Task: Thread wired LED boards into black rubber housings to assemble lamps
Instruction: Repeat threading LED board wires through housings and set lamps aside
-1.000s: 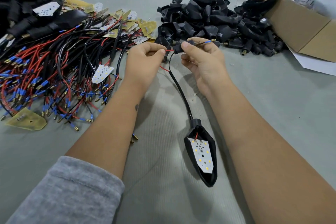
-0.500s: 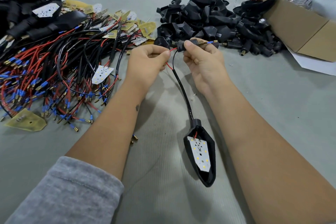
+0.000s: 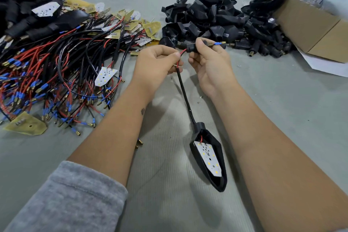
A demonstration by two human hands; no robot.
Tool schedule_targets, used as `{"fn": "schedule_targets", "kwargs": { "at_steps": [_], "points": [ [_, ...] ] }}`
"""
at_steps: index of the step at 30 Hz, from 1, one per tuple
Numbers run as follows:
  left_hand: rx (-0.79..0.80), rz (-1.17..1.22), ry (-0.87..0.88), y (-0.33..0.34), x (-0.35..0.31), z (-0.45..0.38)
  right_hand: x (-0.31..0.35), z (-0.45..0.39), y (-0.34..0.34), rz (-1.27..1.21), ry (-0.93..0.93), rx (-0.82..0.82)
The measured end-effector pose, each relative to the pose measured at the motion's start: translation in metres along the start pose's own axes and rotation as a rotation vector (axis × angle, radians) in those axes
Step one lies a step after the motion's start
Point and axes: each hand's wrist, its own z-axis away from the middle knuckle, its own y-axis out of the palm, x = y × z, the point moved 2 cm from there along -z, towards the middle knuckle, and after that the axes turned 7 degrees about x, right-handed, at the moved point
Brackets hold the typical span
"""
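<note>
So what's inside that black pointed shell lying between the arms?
A white board dotted with yellow lights sits inside the shell, a red wire running into its neck. Whatever lies beneath the board is covered.

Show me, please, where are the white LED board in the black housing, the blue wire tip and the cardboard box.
white LED board [image 3: 208, 158]: head view, middle of its face.
blue wire tip [image 3: 218, 43]: head view, blue sleeve beyond the right hand.
cardboard box [image 3: 308, 24]: head view, outer flap.

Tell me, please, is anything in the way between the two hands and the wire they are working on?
Nothing visible is. The left hand already pinches the red wire, and the right hand holds the small black rubber piece that the wire runs through. The blue tip pokes out past the right thumb.
</note>
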Motion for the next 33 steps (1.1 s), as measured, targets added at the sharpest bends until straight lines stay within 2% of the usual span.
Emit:
{"fn": "schedule_targets", "kwargs": {
  "at_steps": [7,12,18,23,28,33],
  "points": [
    [-0.004,-0.030,0.045,-0.0031,0.0016,0.0007,-0.0019,0.0023,0.0048,0.169,0.024,0.108],
    [-0.005,0.028,0.048,-0.0025,0.0024,-0.0008,-0.0008,0.0012,0.0040,0.031,0.023,0.098],
    [0.100,-0.037,0.043,0.0007,0.0033,-0.0006,0.0012,-0.0015,-0.0020,-0.161,0.005,0.024],
    [0.006,-0.110,0.040,-0.0042,0.0031,-0.0027,0.0018,-0.0006,-0.0016,-0.065,0.019,0.021],
    [0.013,-0.200,0.085,-0.0064,0.0032,-0.0037,0.0004,0.0026,0.0039,0.118,0.007,0.100],
    [0.005,-0.163,0.024,-0.0042,0.0009,-0.0033,-0.0017,0.0014,0.0050,0.185,0.023,0.099]
  ]
}}
